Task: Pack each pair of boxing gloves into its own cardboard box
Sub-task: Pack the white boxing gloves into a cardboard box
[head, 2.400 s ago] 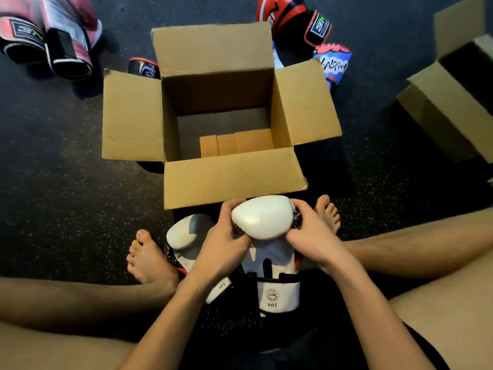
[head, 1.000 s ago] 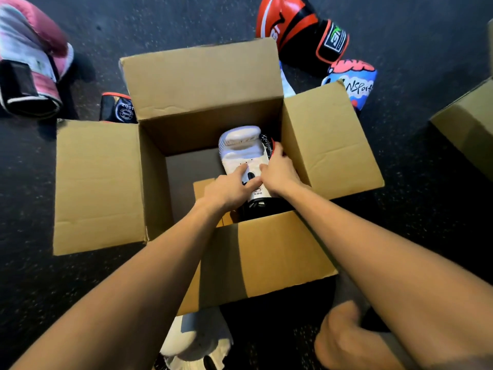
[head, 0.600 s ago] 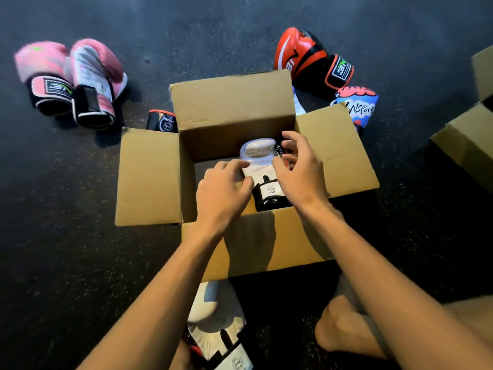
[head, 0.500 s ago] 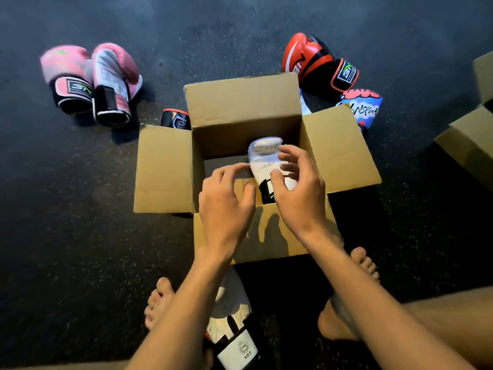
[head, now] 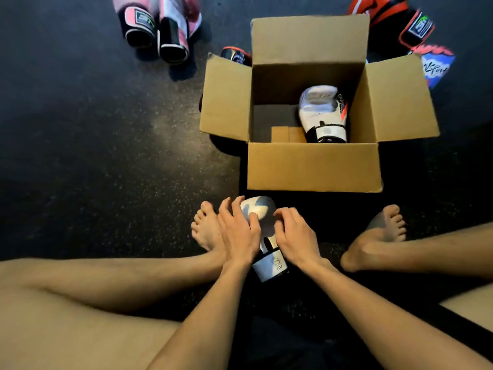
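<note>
- Head view: a white glove (head: 260, 212) is seen on the dark floor (head: 106, 156) in front of the person, between the bare left foot (head: 206, 231) and right foot (head: 378, 236).
- Its long axis is laid from the person toward the cardboard box (head: 314, 166). The padded end is pointed at the box, and the cuff is pointed back at the person and turned a little to the right.
- The glove is gripped from both sides. The left hand (head: 240, 233) is curled over its left flank, and the right hand (head: 296, 236) is curled against its right flank.
- The glove's middle is covered by the two hands, so only the padded tip and the cuff can be seen. The fingers are slightly blurred.
- The box is stood open just beyond the glove with all four flaps spread.
- A second white glove (head: 321, 113) is laid in the right half of the box, padded end to the far wall and cuff against the near wall. The left half shows only the bottom flaps.
- A pink pair (head: 157, 25) is set well to the left of the box and is cut off by the top edge.
- A red and black glove (head: 394, 20) behind the box is likewise cut off.
- A blue and white glove (head: 436, 65) is partly hidden by the right flap.
- A dark cuff (head: 236, 56) is mostly hidden behind the left flap.
</note>
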